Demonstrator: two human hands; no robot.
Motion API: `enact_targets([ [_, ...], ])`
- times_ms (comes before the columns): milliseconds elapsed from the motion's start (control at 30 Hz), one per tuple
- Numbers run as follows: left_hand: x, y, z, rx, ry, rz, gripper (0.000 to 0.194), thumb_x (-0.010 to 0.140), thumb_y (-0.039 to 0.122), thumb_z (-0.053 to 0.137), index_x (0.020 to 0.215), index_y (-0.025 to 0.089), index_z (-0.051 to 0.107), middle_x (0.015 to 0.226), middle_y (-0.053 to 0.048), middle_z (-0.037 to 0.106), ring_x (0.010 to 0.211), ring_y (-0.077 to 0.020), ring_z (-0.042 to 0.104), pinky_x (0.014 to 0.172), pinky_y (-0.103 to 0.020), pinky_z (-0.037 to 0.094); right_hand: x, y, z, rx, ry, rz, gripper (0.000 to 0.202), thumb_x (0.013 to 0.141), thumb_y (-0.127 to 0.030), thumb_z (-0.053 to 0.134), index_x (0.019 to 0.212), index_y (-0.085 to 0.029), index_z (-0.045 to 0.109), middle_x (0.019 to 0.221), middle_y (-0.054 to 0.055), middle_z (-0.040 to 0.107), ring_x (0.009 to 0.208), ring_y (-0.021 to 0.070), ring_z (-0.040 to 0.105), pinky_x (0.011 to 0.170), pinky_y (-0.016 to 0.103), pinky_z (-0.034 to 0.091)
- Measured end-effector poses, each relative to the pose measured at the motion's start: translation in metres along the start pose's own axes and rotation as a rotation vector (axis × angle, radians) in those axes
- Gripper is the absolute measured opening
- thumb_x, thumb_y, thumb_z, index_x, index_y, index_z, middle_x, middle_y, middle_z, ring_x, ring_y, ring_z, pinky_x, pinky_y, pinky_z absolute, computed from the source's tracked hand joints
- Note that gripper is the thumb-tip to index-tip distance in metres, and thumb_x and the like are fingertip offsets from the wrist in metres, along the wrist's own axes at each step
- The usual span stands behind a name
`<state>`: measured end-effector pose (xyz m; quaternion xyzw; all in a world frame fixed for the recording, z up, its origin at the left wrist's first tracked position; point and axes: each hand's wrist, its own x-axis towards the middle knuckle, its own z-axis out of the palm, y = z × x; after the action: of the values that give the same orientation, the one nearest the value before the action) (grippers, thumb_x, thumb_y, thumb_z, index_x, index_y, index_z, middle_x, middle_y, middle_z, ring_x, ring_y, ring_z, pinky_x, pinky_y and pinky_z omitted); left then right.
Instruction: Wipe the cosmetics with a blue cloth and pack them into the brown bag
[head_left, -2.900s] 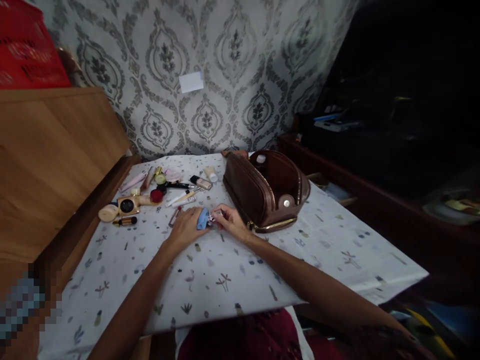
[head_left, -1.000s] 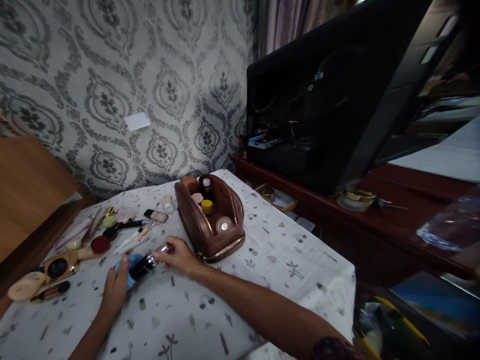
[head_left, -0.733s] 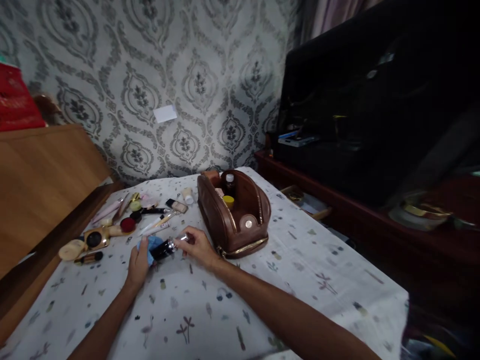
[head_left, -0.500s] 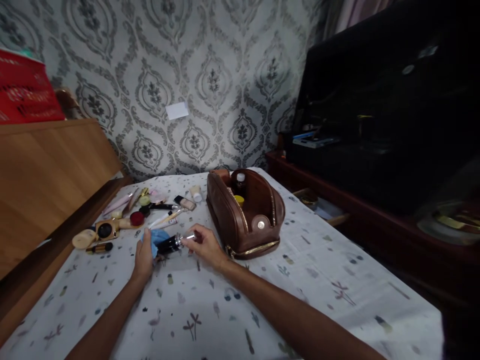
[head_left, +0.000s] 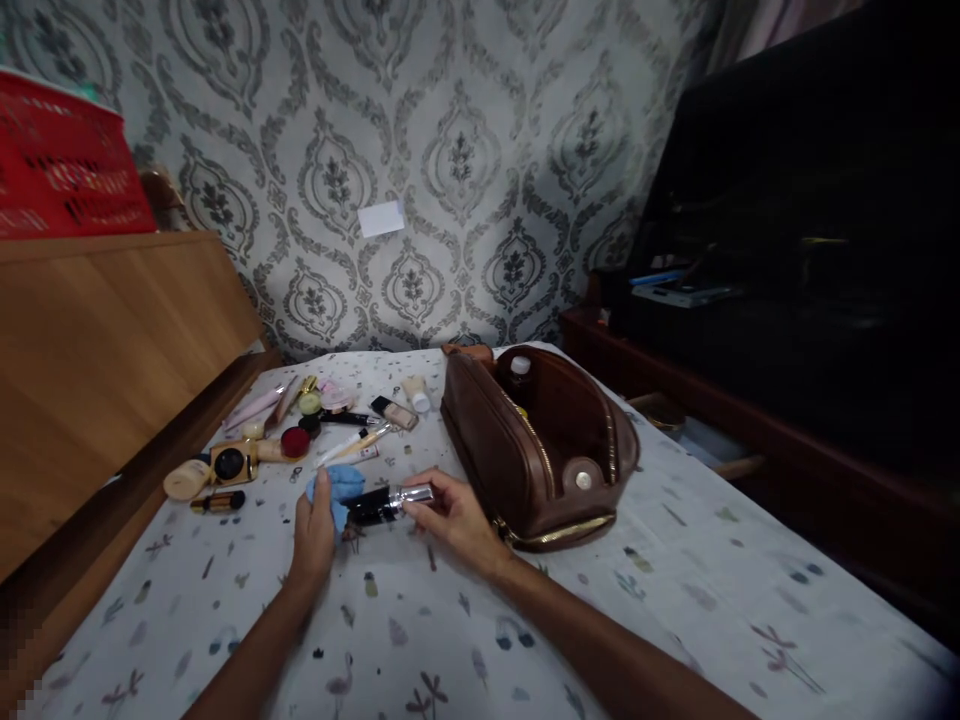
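My left hand point(head_left: 315, 535) is closed on a crumpled blue cloth point(head_left: 337, 487), pressed against the dark end of a black tube with a silver end point(head_left: 369, 508). The thumb and fingers of my right hand point(head_left: 459, 522) pinch that silver end, so the tube lies nearly level between both hands, just above the table. To the right of my right hand stands an unzipped brown toiletry bag point(head_left: 487, 445). Inside it a bottle with a white cap point(head_left: 520, 370) shows, and a bit of something yellow. The far tip of the tube is hidden by the cloth.
Several cosmetics lie left and beyond my hands, among them a gold-framed compact point(head_left: 231, 462), a dark red round pot point(head_left: 295, 442), a small brush point(head_left: 217, 502) and a white-capped tube point(head_left: 417, 393). A wooden panel point(head_left: 112, 340) borders the left; a dark cabinet point(head_left: 810, 200) stands right.
The view has shifted, so the bag and tabletop appear closer and further right. Both hands still hold the tube and cloth, with the tube now turned more level.
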<state>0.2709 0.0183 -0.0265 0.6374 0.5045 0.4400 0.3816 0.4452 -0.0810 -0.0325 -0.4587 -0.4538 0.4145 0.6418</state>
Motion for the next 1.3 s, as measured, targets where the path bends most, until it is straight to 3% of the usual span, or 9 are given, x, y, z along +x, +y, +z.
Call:
enact_targets([
  [67, 0.001, -0.004, -0.001, 0.008, -0.052, 0.078, 0.068, 0.091, 0.069, 0.035, 0.102, 0.013, 0.071, 0.096, -0.012, 0.075, 0.093, -0.0280, 0.069, 0.086, -0.041, 0.056, 0.001, 0.000, -0.001, -0.014, 0.024, 0.039, 0.042, 0.070, -0.052, 0.079, 0.090, -0.017, 0.064, 0.070, -0.003, 0.061, 0.053, 0.0083, 0.051, 0.051, 0.022, 0.047],
  [167, -0.003, -0.010, 0.000, 0.165, -0.184, 0.468, 0.052, 0.097, 0.055, 0.039, 0.120, 0.016, 0.064, 0.116, -0.013, 0.071, 0.112, -0.0280, 0.065, 0.105, -0.046, 0.046, 0.001, 0.000, 0.000, -0.043, 0.044, 0.075, 0.043, 0.072, -0.057, 0.076, 0.084, -0.018, 0.061, 0.064, -0.004, 0.055, 0.048, 0.0079, 0.047, 0.046, 0.021, 0.042],
  [267, -0.011, -0.013, 0.006, 0.424, -0.282, 0.891, 0.046, 0.096, 0.047, 0.048, 0.131, 0.018, 0.056, 0.128, -0.014, 0.066, 0.121, -0.0301, 0.059, 0.113, -0.053, 0.035, 0.000, -0.001, 0.001, -0.052, 0.044, 0.109, 0.046, 0.072, -0.062, 0.074, 0.082, -0.020, 0.059, 0.060, -0.005, 0.053, 0.046, 0.0085, 0.045, 0.042, 0.022, 0.039],
  [333, -0.016, -0.013, 0.011, 0.532, -0.317, 1.001, 0.052, 0.096, 0.042, 0.050, 0.141, 0.017, 0.046, 0.131, -0.017, 0.062, 0.122, -0.0315, 0.057, 0.110, -0.054, 0.037, -0.001, -0.002, 0.002, -0.046, 0.034, 0.136, 0.047, 0.072, -0.065, 0.072, 0.081, -0.021, 0.058, 0.058, -0.005, 0.053, 0.044, 0.0089, 0.044, 0.041, 0.022, 0.037],
  [400, -0.017, -0.015, 0.016, 0.587, -0.342, 0.995, 0.055, 0.096, 0.038, 0.049, 0.145, 0.015, 0.039, 0.124, -0.019, 0.064, 0.113, -0.0315, 0.061, 0.099, -0.050, 0.045, -0.001, -0.003, 0.003, -0.048, 0.027, 0.163, 0.048, 0.072, -0.067, 0.070, 0.078, -0.021, 0.056, 0.058, -0.004, 0.054, 0.042, 0.0088, 0.044, 0.040, 0.022, 0.035],
  [567, -0.008, -0.027, 0.017, 0.605, -0.375, 0.902, 0.043, 0.096, 0.040, 0.049, 0.134, 0.019, 0.048, 0.099, -0.011, 0.066, 0.086, -0.0268, 0.065, 0.074, -0.039, 0.051, 0.000, -0.007, 0.002, -0.069, 0.034, 0.188, 0.045, 0.073, -0.064, 0.072, 0.076, -0.021, 0.057, 0.053, -0.005, 0.052, 0.039, 0.0090, 0.043, 0.041, 0.023, 0.034],
  [900, -0.002, -0.026, 0.011, 0.622, -0.445, 0.781, 0.044, 0.085, 0.048, 0.067, 0.117, 0.021, 0.054, 0.098, -0.008, 0.068, 0.090, -0.0275, 0.065, 0.078, -0.039, 0.051, 0.000, 0.001, -0.003, -0.129, 0.141, 0.178, 0.048, 0.075, -0.067, 0.069, 0.081, -0.019, 0.064, 0.055, -0.002, 0.052, 0.041, 0.0104, 0.045, 0.041, 0.024, 0.034],
  [1100, 0.002, -0.024, 0.008, 0.622, -0.458, 0.696, 0.035, 0.085, 0.046, 0.064, 0.108, 0.021, 0.058, 0.093, -0.007, 0.069, 0.087, -0.0261, 0.065, 0.075, -0.037, 0.050, 0.003, 0.006, -0.007, -0.069, 0.236, 0.161, 0.055, 0.073, -0.073, 0.066, 0.077, -0.018, 0.061, 0.054, -0.003, 0.050, 0.040, 0.0085, 0.042, 0.037, 0.022, 0.028],
  [1300, 0.004, -0.014, -0.004, 0.403, -0.669, 0.486, 0.050, 0.083, 0.058, 0.062, 0.114, 0.019, 0.059, 0.092, -0.004, 0.069, 0.082, -0.0233, 0.064, 0.075, -0.035, 0.051, 0.004, 0.003, -0.004, 0.012, 0.205, 0.124, 0.054, 0.073, -0.070, 0.068, 0.081, -0.017, 0.060, 0.055, -0.004, 0.051, 0.041, 0.0076, 0.043, 0.038, 0.020, 0.032],
])
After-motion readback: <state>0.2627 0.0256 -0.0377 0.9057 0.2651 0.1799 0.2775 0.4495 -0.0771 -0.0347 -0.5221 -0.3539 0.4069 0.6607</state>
